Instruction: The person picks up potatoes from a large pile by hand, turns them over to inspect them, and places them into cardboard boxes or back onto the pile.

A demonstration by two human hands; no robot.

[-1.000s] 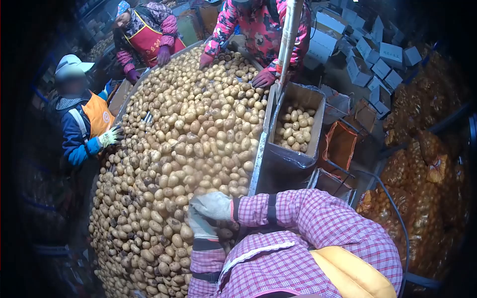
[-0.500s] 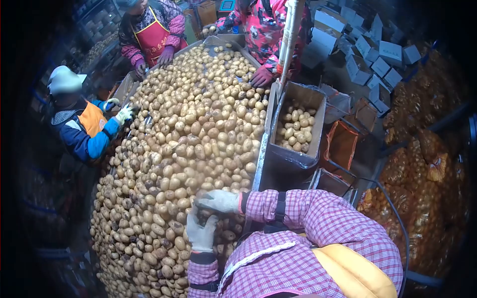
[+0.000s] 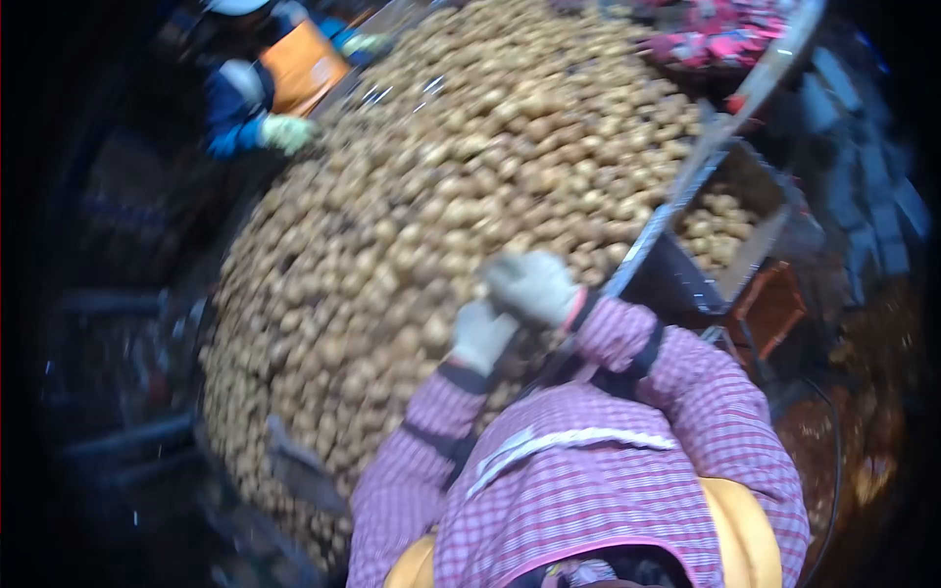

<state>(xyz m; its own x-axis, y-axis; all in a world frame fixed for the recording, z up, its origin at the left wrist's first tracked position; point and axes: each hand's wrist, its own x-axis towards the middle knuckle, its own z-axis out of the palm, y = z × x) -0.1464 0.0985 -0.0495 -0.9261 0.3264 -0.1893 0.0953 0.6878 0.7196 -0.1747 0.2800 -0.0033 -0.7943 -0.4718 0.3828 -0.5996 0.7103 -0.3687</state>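
Over the near part of a big heap of potatoes (image 3: 431, 186), my two gloved hands are close together. My left hand (image 3: 482, 335), in a pale grey glove, is low over the heap, and its fingertips lie partly behind the other hand. Just above and to the right, my right hand (image 3: 532, 285) reaches leftward over the potatoes, close to the left one. Motion smears the fingers of both gloves, so I cannot see whether either hand holds a potato.
A metal rail (image 3: 642, 250) edges the heap on the right, with a box (image 3: 698, 286) of potatoes beyond it. Across the heap stand a co-worker in an orange apron (image 3: 302, 71) and another in a pink patterned jacket (image 3: 720, 34). A grey flat piece (image 3: 302, 468) shows at lower left.
The view has tilted and swung, so the heap and co-workers appear shifted, and the picture is blurred. My hands stay close together over the potatoes, now higher and further right in view.
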